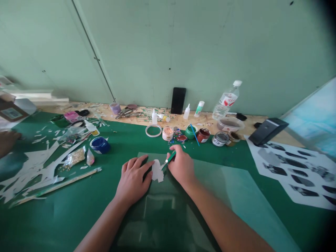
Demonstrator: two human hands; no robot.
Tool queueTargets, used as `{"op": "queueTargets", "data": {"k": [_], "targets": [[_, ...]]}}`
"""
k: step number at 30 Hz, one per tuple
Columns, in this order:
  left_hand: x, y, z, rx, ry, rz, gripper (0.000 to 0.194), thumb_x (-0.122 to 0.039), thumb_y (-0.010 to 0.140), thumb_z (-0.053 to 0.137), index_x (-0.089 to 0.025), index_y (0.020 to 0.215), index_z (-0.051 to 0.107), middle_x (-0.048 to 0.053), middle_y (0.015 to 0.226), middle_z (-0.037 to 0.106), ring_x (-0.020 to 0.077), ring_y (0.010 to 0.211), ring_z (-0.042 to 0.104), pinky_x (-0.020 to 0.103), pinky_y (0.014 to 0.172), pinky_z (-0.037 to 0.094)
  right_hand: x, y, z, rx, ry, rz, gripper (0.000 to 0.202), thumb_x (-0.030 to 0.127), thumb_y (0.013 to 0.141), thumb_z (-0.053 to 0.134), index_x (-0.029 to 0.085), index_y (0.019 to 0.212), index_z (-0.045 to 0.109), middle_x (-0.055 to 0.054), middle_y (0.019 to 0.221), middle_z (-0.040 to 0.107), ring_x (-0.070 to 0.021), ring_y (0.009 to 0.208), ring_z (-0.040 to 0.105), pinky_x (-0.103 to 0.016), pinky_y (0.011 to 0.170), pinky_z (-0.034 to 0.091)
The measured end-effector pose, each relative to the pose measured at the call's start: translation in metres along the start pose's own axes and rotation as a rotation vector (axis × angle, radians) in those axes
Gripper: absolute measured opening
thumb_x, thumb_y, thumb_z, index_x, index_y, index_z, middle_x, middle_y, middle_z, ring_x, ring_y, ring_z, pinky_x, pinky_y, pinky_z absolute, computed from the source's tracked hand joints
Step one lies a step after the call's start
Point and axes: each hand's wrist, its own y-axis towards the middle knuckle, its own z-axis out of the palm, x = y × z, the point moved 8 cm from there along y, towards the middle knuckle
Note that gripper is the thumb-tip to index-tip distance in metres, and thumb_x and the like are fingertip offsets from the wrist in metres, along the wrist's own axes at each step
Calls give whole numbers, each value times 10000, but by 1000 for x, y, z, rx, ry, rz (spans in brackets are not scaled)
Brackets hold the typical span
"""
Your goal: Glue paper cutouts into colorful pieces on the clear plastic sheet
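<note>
A small white paper cutout [157,170] with uneven edges lies on a clear sheet [223,185] in front of me. My left hand [135,176] rests flat on the sheet, its fingers spread, with the index fingertip and thumb at the paper's left edge. On the other side, my right hand [181,166] is closed around a green craft knife [170,158]. The knife slants down to the left, and its blade end meets the right edge of the paper. The underside of the cutout is hidden.
Paint jars [203,135] stand in a row beyond my hands, with a water bottle [228,99] and a phone [178,100] behind. Paper scraps [26,168] and a blue jar [100,145] are left. Printed sheets [296,168] lie right. Another person's hand [7,141] shows far left.
</note>
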Motion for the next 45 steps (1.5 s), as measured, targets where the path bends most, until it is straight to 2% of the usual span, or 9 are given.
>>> {"op": "queueTargets", "data": {"k": [7, 12, 19, 23, 27, 32, 36, 40, 45], "targets": [[-3, -2, -1, -27, 13, 10, 385, -293, 926, 487, -328, 1279, 636, 41, 1366, 602, 304, 1214, 495, 522, 1000, 397, -15, 13, -2, 49, -194, 178, 347, 390, 938, 493, 176, 1210, 517, -127, 866, 729, -271, 769, 703, -290, 566, 385], [-2, -2, -3, -54, -33, 21, 353, -273, 918, 506, -317, 1225, 674, 33, 1345, 630, 308, 1178, 516, 537, 983, 412, -11, 12, 5, 61, -292, 90, 416, 332, 927, 480, 223, 1328, 508, -101, 808, 736, -273, 717, 702, -285, 545, 362], [5, -1, -5, -83, -131, 22, 317, -215, 883, 537, -339, 1100, 731, 22, 1280, 673, 303, 1133, 538, 556, 955, 421, 20, 4, -15, -176, -107, -96, 222, 302, 927, 471, 204, 1024, 645, -19, 670, 682, -181, 613, 647, -250, 560, 350], [3, 2, -7, -91, -153, 3, 306, -197, 873, 526, -310, 1078, 724, 35, 1261, 673, 319, 1137, 528, 578, 959, 404, 58, 68, -27, -116, 178, -118, 215, 317, 918, 470, 188, 955, 638, -24, 800, 699, -157, 719, 654, -241, 670, 456], [2, 3, -10, -96, -172, -16, 289, -178, 857, 532, -290, 1045, 722, 29, 1248, 675, 329, 1140, 525, 582, 975, 386, 77, 156, -10, -30, -45, 12, 347, 366, 851, 616, 182, 1146, 618, -95, 1189, 662, -194, 1136, 601, -270, 925, 451], [6, 2, -12, -101, -254, -59, 323, -149, 812, 568, -255, 1097, 677, 37, 1236, 682, 317, 1140, 532, 564, 1002, 378, 84, 207, 34, 58, -155, 170, 311, 319, 727, 762, 149, 973, 677, -145, 1039, 707, -315, 1058, 639, -438, 912, 451], [10, 1, -12, -102, -311, -93, 373, -156, 818, 561, -228, 1182, 601, 61, 1201, 687, 299, 1141, 541, 555, 1018, 370, 94, 208, 39, 40, -177, 148, 68, 209, 800, 672, 160, 836, 702, -121, 948, 725, -292, 1012, 653, -464, 933, 401], [17, 1, -9, -137, -358, -126, 394, -258, 906, 517, -189, 1294, 508, 111, 1240, 651, 299, 1176, 548, 560, 1025, 377, 106, 192, 7, -12, -122, 32, 153, 296, 872, 634, 192, 920, 734, -73, 936, 734, -218, 937, 655, -338, 831, 424], [35, -10, -25, -466, -488, -195, 593, -379, 910, 558, -148, 1420, 363, 192, 1354, 533, 294, 1172, 570, 501, 981, 469, 133, 108, -34, 103, 250, -247, 252, 414, 830, 713, 168, 854, 762, -9, 705, 703, -129, 636, 589, -244, 567, 369]]}}
